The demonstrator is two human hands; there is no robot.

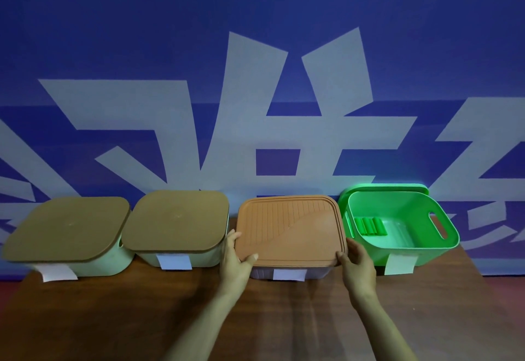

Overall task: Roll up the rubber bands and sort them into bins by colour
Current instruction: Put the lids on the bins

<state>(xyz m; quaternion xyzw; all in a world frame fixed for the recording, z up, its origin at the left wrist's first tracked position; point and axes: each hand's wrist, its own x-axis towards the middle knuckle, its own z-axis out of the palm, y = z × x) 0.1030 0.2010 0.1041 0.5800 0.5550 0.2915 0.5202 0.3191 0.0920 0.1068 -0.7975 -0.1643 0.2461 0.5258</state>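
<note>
The only rubber bands in view are a few green rolls (369, 227), lying side by side on the floor of the green bin (431, 257) towards its left wall, so that colour at least looks sorted. That bin stands open at the right end of the row, with its green lid (383, 188) propped upright behind it against the backdrop, probably to keep it off the worktop (113, 318) yet within reach. Just beside it on the left is a pale bin (318, 272) capped by an orange lid (292, 232), and both hands are on that lid. The left hand (237, 255) takes the near-left corner, its grip clamped with the thumb on top and the fingers down the side edge. The right hand (356, 264) mirrors it at the near-right corner, its grip likewise closed on the rim. Holding two opposite corners keeps a wide, flat lid level. Whether it is being lifted off or seated cannot be told, though it sits flush on the bin. Further left stand two cream bins (207, 258) (113, 264), touching each other and shut under brown lids (176, 221) (71, 227). Each bin carries a white label (287, 274) on its front (presumably to mark a colour, though nothing on them is legible).
</note>
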